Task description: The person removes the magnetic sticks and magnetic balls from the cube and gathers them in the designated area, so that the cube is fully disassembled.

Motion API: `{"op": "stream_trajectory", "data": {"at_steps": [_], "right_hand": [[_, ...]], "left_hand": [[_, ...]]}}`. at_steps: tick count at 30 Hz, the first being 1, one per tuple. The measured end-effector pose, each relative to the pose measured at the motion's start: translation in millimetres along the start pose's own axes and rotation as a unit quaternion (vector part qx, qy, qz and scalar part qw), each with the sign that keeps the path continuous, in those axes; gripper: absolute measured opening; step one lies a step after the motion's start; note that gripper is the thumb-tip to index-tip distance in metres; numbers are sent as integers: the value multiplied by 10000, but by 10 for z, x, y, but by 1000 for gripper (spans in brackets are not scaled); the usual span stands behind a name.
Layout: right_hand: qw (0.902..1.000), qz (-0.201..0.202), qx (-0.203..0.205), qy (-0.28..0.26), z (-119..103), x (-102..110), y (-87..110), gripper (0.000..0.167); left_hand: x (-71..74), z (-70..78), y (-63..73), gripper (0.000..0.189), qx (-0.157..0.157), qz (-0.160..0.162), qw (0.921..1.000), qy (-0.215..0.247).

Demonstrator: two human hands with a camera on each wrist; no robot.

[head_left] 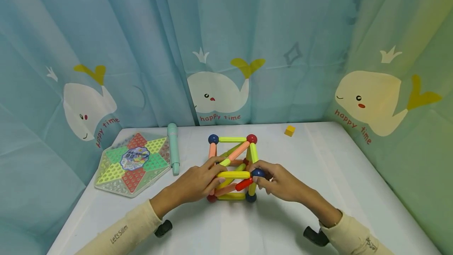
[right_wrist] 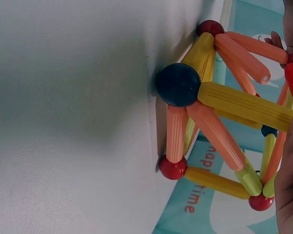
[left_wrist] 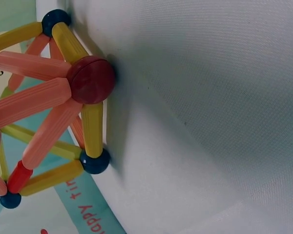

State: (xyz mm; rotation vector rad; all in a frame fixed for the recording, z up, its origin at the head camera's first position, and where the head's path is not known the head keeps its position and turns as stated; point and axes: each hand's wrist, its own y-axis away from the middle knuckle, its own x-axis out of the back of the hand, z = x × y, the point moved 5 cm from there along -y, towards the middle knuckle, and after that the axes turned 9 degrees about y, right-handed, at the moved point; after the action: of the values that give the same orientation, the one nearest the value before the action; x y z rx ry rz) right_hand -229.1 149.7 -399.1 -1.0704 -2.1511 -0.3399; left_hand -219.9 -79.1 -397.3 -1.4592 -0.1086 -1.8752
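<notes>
A cube-like frame of magnetic rods and balls (head_left: 231, 196) stands on the white table, its corners red and blue balls. My left hand (head_left: 199, 182) grips its upper front left corner, at the left end of a yellow rod (head_left: 233, 174). With thumb and index finger my right hand (head_left: 283, 180) pinches a dark blue ball (head_left: 258, 173) at that rod's right end. A short red rod (head_left: 244, 184) slants down from this ball toward a pink rod (head_left: 225, 189). In the left wrist view, several pink rods fan out from a red ball (left_wrist: 93, 79) at a lower corner.
A Chinese checkers board (head_left: 134, 163) lies at the left of the table, with a light green tube-shaped object (head_left: 173, 148) beside it. Near the back edge is a small yellow block (head_left: 290, 130). A curtain (head_left: 226, 42) with whale prints hangs behind the table.
</notes>
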Motion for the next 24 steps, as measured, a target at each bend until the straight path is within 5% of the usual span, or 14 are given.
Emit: {"op": "stream_trajectory", "data": {"at_steps": [12,24], "right_hand": [[9986,423,330,12,18,-11,6,12],[9970,653,-97,-408,95,-2,30,29]], "left_hand": [[1,6,-3,32,-65,10,9999,-108],[-3,-4,5,29,19,25,10000,33]]}}
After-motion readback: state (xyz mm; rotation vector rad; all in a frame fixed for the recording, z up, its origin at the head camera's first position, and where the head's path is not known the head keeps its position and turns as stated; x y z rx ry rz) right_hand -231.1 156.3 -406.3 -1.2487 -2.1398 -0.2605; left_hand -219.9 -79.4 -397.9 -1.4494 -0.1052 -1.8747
